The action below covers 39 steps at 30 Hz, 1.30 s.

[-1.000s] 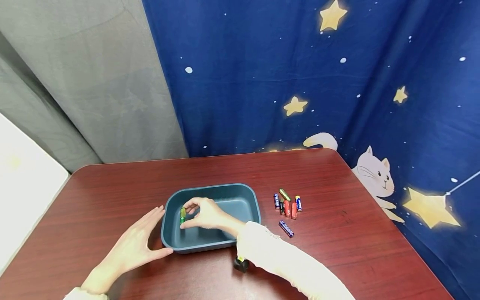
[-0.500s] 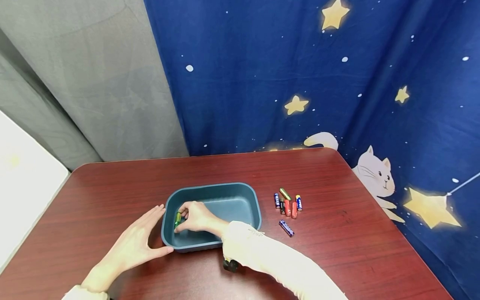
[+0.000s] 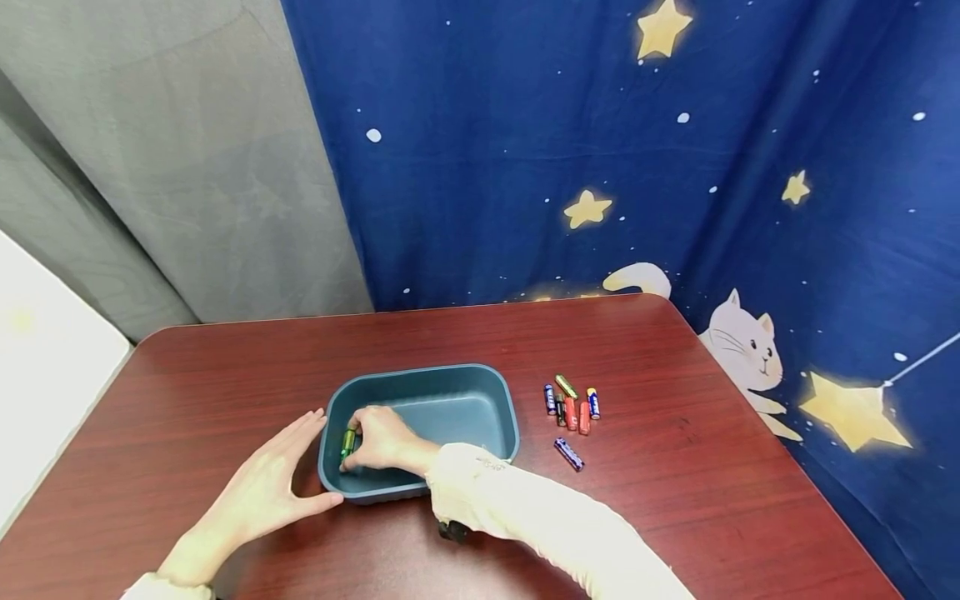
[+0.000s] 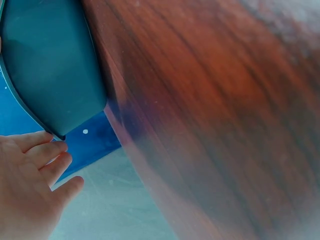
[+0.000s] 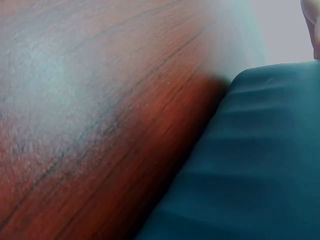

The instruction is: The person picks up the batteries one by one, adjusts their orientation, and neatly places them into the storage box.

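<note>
A blue-green rectangular bin (image 3: 463,421) stands on the table. Inside its left end, my right hand (image 3: 386,440) pinches a small green battery (image 3: 348,443) between thumb and fingers, low beside the left wall. My left hand (image 3: 262,483) is at the bin's left side, fingers extended and thumb spread, fingertips at the rim. In the left wrist view, the fingertips of that hand (image 4: 30,175) meet the edge of the bin (image 4: 55,60). The right wrist view shows mostly the ribbed outer wall of the bin (image 5: 260,150); the battery is out of sight there.
To the right of the bin lies a loose cluster of batteries, among them a green one (image 3: 566,387), a red one (image 3: 584,418) and a blue-and-yellow one (image 3: 593,403). A purple-blue battery (image 3: 568,454) lies apart, nearer the front. Curtains hang behind the reddish-brown table (image 3: 675,500).
My right hand has moved left and lower inside the bin, bringing the green battery toward the left wall. My left hand has stayed at the bin's side.
</note>
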Each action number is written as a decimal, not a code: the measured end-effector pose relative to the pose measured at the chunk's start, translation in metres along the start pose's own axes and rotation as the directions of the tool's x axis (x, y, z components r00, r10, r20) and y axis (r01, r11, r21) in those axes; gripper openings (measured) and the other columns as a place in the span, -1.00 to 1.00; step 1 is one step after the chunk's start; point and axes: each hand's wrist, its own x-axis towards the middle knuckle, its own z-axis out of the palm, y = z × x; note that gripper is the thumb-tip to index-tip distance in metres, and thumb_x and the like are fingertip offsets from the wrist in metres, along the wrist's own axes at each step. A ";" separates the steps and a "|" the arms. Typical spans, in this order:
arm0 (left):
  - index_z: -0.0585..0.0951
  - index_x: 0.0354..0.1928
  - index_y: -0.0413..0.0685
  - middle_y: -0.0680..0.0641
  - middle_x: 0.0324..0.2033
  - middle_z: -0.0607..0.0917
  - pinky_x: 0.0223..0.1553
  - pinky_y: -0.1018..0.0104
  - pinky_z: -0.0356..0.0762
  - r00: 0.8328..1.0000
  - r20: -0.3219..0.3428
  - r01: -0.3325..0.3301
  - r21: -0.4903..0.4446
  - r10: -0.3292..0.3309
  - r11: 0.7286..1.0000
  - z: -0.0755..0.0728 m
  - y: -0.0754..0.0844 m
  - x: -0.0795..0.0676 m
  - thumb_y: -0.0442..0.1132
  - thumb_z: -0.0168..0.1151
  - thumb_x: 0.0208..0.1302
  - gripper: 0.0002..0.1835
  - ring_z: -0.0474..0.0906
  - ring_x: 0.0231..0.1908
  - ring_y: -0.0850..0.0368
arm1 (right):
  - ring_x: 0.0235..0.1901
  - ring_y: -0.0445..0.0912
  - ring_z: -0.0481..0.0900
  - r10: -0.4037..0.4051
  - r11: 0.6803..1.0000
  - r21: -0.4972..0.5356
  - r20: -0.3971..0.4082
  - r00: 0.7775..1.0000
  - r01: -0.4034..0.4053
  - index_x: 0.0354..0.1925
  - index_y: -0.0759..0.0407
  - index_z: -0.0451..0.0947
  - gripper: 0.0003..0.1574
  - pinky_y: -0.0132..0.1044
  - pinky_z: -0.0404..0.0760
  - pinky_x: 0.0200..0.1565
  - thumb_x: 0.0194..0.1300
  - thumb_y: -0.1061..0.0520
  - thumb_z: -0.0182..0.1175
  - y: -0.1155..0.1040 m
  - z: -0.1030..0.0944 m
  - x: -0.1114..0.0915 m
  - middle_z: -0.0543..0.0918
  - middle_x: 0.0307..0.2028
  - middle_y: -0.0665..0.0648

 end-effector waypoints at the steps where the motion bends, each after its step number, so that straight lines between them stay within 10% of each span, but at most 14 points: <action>1: 0.26 0.31 -0.02 -0.16 0.23 0.34 0.18 0.75 -0.28 1.000 -0.004 -0.006 0.001 0.006 1.000 0.000 0.000 0.000 0.33 0.32 -0.22 0.03 0.22 0.22 -0.10 | -0.46 -0.35 0.41 0.002 1.000 -0.012 0.003 1.000 -0.002 -0.32 0.03 0.58 -0.50 -0.64 0.34 -0.44 -0.25 -0.13 0.48 -0.001 0.000 0.000 0.53 -0.45 -0.14; 21: 0.28 0.29 -0.06 -0.18 0.21 0.36 0.16 0.77 -0.27 1.000 -0.023 0.008 0.001 -0.008 1.000 -0.005 -0.001 -0.003 0.33 0.34 -0.25 0.04 0.25 0.20 -0.11 | -0.27 -0.30 0.50 0.024 0.996 -0.090 -0.014 1.000 -0.026 -0.12 0.03 0.56 -0.34 -0.53 0.49 -0.29 -0.21 -0.23 0.43 -0.010 -0.003 0.002 0.55 -0.28 -0.12; 30: 0.27 0.30 -0.05 -0.14 0.23 0.33 0.21 0.45 0.07 0.999 0.006 0.037 0.009 -0.037 0.999 -0.003 0.002 -0.001 0.35 0.31 -0.22 0.04 0.22 0.22 -0.09 | -0.15 -0.23 0.48 -0.127 0.990 0.043 -0.077 0.989 0.131 0.03 0.16 0.49 -0.27 -0.53 0.43 -0.13 -0.09 -0.13 0.40 -0.002 -0.059 -0.024 0.58 -0.17 0.01; 39: 0.29 0.28 -0.09 -0.12 0.23 0.34 0.10 0.18 0.27 0.998 0.025 0.056 0.016 -0.056 0.998 -0.003 0.005 -0.001 0.36 0.32 -0.25 0.05 0.25 0.21 -0.06 | -0.13 -0.11 0.50 -0.128 0.948 0.255 -0.234 0.964 0.188 0.05 0.20 0.45 -0.22 -0.31 0.51 -0.10 -0.15 -0.03 0.44 0.069 -0.104 -0.083 0.57 -0.16 0.06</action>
